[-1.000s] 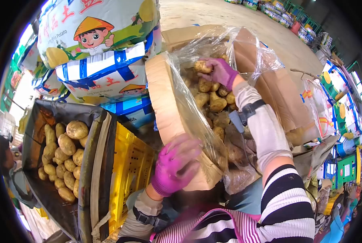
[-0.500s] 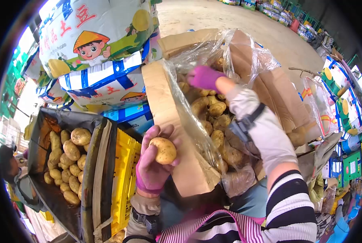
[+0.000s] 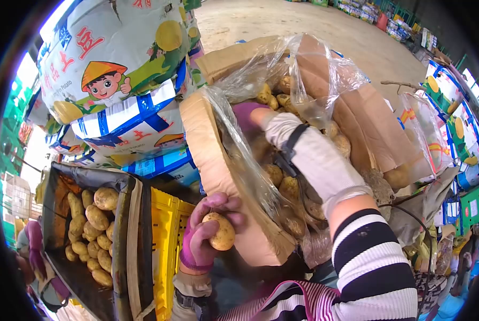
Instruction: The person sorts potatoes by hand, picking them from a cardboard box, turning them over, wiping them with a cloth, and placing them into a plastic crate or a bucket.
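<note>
My left hand (image 3: 196, 241), in a purple glove, has its fingers and thumb around a light brown potato (image 3: 219, 231). It is beside the near left wall of an open cardboard box (image 3: 210, 152). My right hand (image 3: 245, 114), also gloved in purple, reaches down inside that box. Its fingers are hidden by the clear plastic liner (image 3: 325, 75) and the box's depth, so whatever it may hold does not show. Several loose potatoes (image 3: 289, 187) lie in the box around my right forearm.
Left of me, a black-lined container (image 3: 124, 224) holds several potatoes (image 3: 96, 216), with a yellow plastic crate (image 3: 167, 230) against it. Printed potato cartons (image 3: 143, 131) are stacked behind. At the far left is another person's purple-gloved hand (image 3: 35, 246). A dark cable (image 3: 424, 230) hangs at right.
My right hand has moved lower and further left inside the box, and its fingers have gone out of sight. My left hand still holds its potato, now turned. Another person's glove has appeared at left.
</note>
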A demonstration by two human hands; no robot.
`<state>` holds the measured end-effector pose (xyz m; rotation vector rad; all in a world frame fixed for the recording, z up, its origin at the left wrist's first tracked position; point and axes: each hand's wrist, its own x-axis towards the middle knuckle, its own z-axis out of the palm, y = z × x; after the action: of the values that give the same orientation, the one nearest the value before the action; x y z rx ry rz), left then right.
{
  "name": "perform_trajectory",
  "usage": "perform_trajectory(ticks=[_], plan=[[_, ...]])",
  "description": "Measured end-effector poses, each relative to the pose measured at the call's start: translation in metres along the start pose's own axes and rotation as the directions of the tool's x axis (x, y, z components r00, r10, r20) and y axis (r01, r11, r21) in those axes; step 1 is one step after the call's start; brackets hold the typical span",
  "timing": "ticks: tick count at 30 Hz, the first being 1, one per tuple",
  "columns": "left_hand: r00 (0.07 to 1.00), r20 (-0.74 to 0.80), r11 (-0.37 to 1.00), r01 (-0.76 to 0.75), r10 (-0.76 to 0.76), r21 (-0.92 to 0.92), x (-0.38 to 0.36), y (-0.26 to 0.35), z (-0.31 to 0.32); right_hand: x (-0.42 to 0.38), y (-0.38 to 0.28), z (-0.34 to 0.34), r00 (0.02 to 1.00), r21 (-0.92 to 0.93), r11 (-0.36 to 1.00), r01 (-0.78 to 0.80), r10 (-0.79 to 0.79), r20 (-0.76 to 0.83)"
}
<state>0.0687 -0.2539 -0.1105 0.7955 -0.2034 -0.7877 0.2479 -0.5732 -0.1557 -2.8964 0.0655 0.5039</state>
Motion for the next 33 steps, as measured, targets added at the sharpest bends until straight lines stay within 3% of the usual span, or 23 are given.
perform_trajectory(ticks=[1,3,5,7,9,10,11,13,14,16,18,19,21,24,27,29,31,33], plan=[[1.0,-0.014,0.998,0.007,-0.008,-0.064,-0.001,-0.001,0.006,-0.026,0.005,-0.012,0.979,0.14,0.971,0.194,-0.182,-0.093],[0.998,0.055,1.0,0.002,-0.001,-0.027,-0.002,-0.002,-0.005,-0.074,0.007,-0.045,0.993,0.473,0.873,0.119,-0.117,-0.034],[0.992,0.118,0.999,0.039,-0.041,0.02,-0.002,0.004,-0.012,-0.134,0.002,-0.075,0.983,0.733,0.663,0.15,-0.176,-0.042],[0.986,0.16,0.992,0.031,-0.05,0.121,-0.007,0.013,0.005,-0.179,-0.02,-0.091,0.964,0.733,0.647,0.212,-0.262,-0.047],[0.988,0.141,0.965,0.026,-0.065,0.261,-0.012,0.018,0.039,-0.202,-0.049,-0.081,0.885,0.56,0.693,0.455,-0.422,-0.196],[0.978,0.172,0.992,0.124,-0.119,-0.019,-0.008,0.014,0.043,-0.217,-0.069,-0.068,0.844,0.395,0.747,0.535,-0.449,-0.293],[0.989,0.111,0.994,0.093,-0.1,0.059,-0.006,0.009,0.044,-0.23,-0.085,-0.056,0.785,0.211,0.782,0.587,-0.486,-0.383],[0.999,0.001,0.975,0.044,-0.046,0.218,0.005,-0.002,0.036,-0.248,-0.093,-0.051,0.768,0.247,0.736,0.63,-0.545,-0.335],[0.98,0.124,0.978,0.173,-0.158,-0.119,0.006,-0.004,0.028,-0.251,-0.092,-0.05,0.758,0.267,0.713,0.649,-0.575,-0.308],[0.991,0.111,0.97,0.096,-0.073,-0.225,0.004,-0.007,0.028,-0.229,-0.054,-0.068,0.87,0.52,0.697,0.494,-0.406,-0.28],[0.993,0.121,0.942,0.047,-0.007,-0.331,0.004,-0.009,0.028,-0.183,-0.006,-0.072,0.959,0.341,0.928,0.149,-0.052,-0.278],[0.992,0.124,0.944,0.063,-0.023,-0.325,0.005,-0.01,0.024,-0.146,0.027,-0.059,0.964,0.381,0.924,0.01,0.093,-0.25],[0.988,0.142,0.945,0.097,-0.054,-0.312,0.006,-0.013,0.015,-0.083,0.07,-0.036,0.936,0.166,0.976,-0.139,0.184,-0.301],[0.978,0.201,0.925,0.132,-0.062,-0.357,0.008,-0.016,0.006,-0.017,0.095,0.0,0.866,0.319,0.906,-0.28,0.381,-0.324],[0.978,0.19,0.919,0.155,-0.09,-0.362,0.006,-0.016,0.003,-0.005,0.094,-0.016,0.894,0.243,0.873,-0.423,0.446,-0.044],[0.989,0.087,0.945,0.14,-0.12,-0.297,0.001,-0.012,0.008,0.013,0.116,-0.016,0.931,0.193,0.915,-0.353,0.325,0.165],[0.991,0.107,0.95,0.113,-0.085,-0.291,0.002,-0.011,0.008,0.028,0.145,0.025,0.963,0.423,0.879,-0.219,0.124,0.241],[0.99,0.1,0.945,0.124,-0.098,-0.303,0.002,-0.01,0.01,-0.02,0.078,0.014,0.94,0.411,0.863,-0.295,0.183,0.289]])
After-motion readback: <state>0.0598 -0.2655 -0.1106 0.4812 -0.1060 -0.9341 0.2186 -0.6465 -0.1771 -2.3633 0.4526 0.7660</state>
